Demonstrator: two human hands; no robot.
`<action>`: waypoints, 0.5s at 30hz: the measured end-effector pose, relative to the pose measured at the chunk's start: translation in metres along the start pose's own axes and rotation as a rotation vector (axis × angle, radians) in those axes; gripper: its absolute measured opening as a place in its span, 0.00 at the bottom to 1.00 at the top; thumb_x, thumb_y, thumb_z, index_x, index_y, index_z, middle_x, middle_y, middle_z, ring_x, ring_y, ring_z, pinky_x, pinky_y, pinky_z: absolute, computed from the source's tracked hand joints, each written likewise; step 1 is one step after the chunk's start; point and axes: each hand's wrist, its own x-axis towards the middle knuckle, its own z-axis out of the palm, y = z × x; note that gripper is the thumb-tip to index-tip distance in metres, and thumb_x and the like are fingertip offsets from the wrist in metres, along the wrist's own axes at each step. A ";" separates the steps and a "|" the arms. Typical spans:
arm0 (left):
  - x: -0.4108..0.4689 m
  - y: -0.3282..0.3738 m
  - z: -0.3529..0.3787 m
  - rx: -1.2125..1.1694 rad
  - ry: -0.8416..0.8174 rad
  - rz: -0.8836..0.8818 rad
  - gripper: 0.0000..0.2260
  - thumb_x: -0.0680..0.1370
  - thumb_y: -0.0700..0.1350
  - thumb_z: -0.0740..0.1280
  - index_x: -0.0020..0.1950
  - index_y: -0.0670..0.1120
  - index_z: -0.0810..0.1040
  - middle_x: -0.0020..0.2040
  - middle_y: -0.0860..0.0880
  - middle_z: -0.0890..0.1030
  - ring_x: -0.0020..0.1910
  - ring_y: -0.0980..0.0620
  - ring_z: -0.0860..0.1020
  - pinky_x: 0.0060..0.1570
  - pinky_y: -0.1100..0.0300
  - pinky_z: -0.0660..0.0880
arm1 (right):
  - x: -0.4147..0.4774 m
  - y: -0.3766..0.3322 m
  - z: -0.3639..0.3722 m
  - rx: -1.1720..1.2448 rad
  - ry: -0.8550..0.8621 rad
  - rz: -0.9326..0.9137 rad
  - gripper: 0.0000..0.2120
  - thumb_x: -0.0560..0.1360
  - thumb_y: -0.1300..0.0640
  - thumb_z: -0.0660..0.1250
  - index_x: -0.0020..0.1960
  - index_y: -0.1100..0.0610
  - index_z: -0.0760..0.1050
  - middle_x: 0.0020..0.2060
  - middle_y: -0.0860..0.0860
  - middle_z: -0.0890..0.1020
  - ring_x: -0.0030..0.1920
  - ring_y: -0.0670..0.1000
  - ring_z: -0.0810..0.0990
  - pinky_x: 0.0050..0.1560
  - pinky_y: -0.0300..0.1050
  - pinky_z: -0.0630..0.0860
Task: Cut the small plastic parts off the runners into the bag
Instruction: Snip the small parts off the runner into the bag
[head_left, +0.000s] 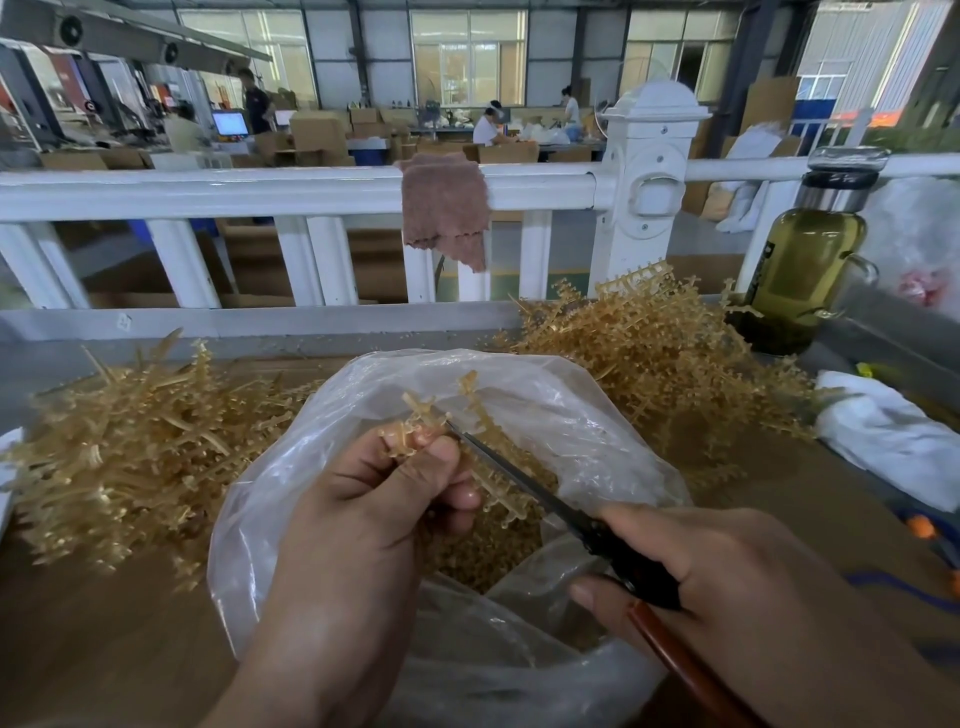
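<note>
My left hand (363, 499) pinches a tan plastic runner (415, 423) with small parts on it, held over the mouth of a clear plastic bag (291, 467). My right hand (727, 571) grips black scissors (524, 480) with a reddish handle. The blade tips touch the runner just beside my left thumb. Several cut tan parts (483, 551) lie inside the bag beneath the scissors.
A heap of tan runners (119, 447) lies left of the bag and another heap (660, 364) at the back right. A bottle of greenish liquid (805, 265) stands at the right by a white railing (260, 189). A white cloth (883, 436) lies at the right edge.
</note>
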 end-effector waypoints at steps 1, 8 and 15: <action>0.000 0.000 0.000 -0.004 -0.002 -0.001 0.03 0.67 0.47 0.73 0.37 0.48 0.84 0.33 0.47 0.80 0.31 0.54 0.78 0.31 0.63 0.77 | 0.000 0.000 0.000 0.001 -0.004 0.001 0.24 0.67 0.28 0.55 0.57 0.37 0.72 0.39 0.36 0.78 0.45 0.35 0.76 0.45 0.29 0.70; 0.002 -0.002 -0.004 0.017 -0.008 -0.002 0.04 0.67 0.48 0.73 0.37 0.48 0.83 0.34 0.46 0.79 0.32 0.53 0.78 0.33 0.62 0.76 | 0.002 -0.003 0.001 0.013 -0.022 -0.006 0.18 0.70 0.32 0.59 0.50 0.41 0.76 0.33 0.35 0.76 0.44 0.33 0.75 0.42 0.29 0.69; 0.002 -0.004 -0.003 0.006 -0.002 -0.029 0.03 0.69 0.44 0.71 0.36 0.49 0.84 0.33 0.47 0.80 0.32 0.54 0.78 0.33 0.62 0.77 | 0.002 -0.002 0.005 0.003 -0.026 -0.002 0.14 0.73 0.34 0.63 0.44 0.44 0.73 0.30 0.39 0.76 0.40 0.34 0.76 0.39 0.29 0.69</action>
